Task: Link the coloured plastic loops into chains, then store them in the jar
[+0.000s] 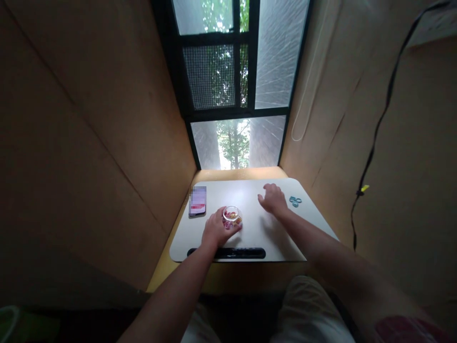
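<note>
My left hand [215, 229] is wrapped round the side of a small clear jar [232, 214]. Red, yellow and pink bits show inside it, too small to name. The jar stands upright on a white lap-desk top [246, 193], its round mouth facing up. To the right, my right hand [274, 199] hovers over the board with thumb and fingers apart and nothing visible between them. Just beyond that hand lies a small group of teal ring-shaped pieces [295, 201].
A phone [197, 201] lies at the board's left. Along the front edge runs a black ledge strip [239, 253]. Walls flank the board on both sides, and a window [233, 143] stands behind. A black cable [373, 143] hangs at the right.
</note>
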A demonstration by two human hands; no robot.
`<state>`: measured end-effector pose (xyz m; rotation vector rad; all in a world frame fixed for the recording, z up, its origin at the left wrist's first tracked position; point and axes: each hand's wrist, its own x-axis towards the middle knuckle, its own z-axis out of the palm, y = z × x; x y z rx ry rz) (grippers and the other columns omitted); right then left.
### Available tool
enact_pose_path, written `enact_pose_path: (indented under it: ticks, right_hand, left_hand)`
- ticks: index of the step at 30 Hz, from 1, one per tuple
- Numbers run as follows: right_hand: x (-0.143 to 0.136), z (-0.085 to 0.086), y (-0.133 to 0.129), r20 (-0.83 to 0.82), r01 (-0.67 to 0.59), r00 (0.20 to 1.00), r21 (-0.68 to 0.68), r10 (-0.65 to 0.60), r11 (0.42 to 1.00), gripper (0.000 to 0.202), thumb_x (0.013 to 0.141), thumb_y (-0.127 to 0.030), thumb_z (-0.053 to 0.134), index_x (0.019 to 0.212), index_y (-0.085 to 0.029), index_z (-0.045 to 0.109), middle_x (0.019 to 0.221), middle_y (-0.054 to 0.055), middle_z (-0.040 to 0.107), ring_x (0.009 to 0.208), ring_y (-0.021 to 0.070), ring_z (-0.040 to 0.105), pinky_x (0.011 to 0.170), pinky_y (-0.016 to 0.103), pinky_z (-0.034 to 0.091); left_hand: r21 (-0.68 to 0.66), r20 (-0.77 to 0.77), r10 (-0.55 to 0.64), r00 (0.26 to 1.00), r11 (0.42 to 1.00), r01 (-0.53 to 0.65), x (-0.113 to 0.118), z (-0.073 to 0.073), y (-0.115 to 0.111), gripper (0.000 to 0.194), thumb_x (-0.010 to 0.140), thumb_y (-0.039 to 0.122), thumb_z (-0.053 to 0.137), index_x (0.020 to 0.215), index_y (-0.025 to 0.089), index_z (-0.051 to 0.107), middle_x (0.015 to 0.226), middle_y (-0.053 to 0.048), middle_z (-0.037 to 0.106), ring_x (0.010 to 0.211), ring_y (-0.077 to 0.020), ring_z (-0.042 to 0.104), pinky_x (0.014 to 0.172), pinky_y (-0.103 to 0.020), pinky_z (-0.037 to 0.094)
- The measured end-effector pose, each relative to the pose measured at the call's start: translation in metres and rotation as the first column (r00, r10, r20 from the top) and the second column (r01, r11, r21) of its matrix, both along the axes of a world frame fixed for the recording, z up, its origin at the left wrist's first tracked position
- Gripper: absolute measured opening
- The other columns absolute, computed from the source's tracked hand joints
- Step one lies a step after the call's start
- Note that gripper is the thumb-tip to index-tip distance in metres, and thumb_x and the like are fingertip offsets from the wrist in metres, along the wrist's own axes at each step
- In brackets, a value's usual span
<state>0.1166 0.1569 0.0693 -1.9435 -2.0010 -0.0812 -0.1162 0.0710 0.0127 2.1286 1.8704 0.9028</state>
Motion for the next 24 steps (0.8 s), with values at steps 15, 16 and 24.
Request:
enact_pose_path:
  ticks: [15, 16, 24]
  right_hand:
    - [0.04, -0.054, 0.02, 0.252, -0.018, 0.968, 0.002, 0.017, 1.0, 0.032, 0.097, -0.032, 0.043, 0.109, -0.011, 0.064, 0.109, 0.019, 0.063, 0.097, 0.03, 0.059, 0.075, 0.035, 0.042]
    - [0.039, -0.053, 0.019, 0.257, -0.037, 0.966, 0.003, 0.035, 0.999, 0.031, 0.097, -0.031, 0.043, 0.107, -0.01, 0.065, 0.108, 0.019, 0.065, 0.096, 0.0291, 0.06, 0.074, 0.034, 0.042]
    - [0.034, -0.05, 0.015, 0.226, -0.12, 0.963, -0.137, 0.149, 0.983, 0.04, 0.101, -0.037, 0.039, 0.087, -0.013, 0.068, 0.089, 0.015, 0.073, 0.078, 0.0249, 0.069, 0.062, 0.031, 0.037]
  left_hand:
    - [-0.035, 0.039, 0.039, 0.998, 0.999, -0.038, 0.0, 0.001, -0.005, 0.085, 0.066, 0.067, 0.075, 0.135, 0.025, 0.047, 0.127, -0.009, 0.061, 0.112, -0.0302, 0.057, 0.099, -0.042, 0.044]
    - [-0.038, 0.043, 0.035, 0.998, 0.999, -0.034, 0.0, 0.001, -0.005, 0.085, 0.066, 0.067, 0.075, 0.135, 0.025, 0.047, 0.127, -0.009, 0.061, 0.112, -0.0301, 0.057, 0.099, -0.043, 0.043]
    - [-0.059, 0.064, 0.023, 0.998, 0.998, -0.019, -0.001, 0.002, -0.005, 0.087, 0.064, 0.065, 0.077, 0.135, 0.024, 0.046, 0.13, -0.009, 0.059, 0.115, -0.0303, 0.055, 0.101, -0.043, 0.042]
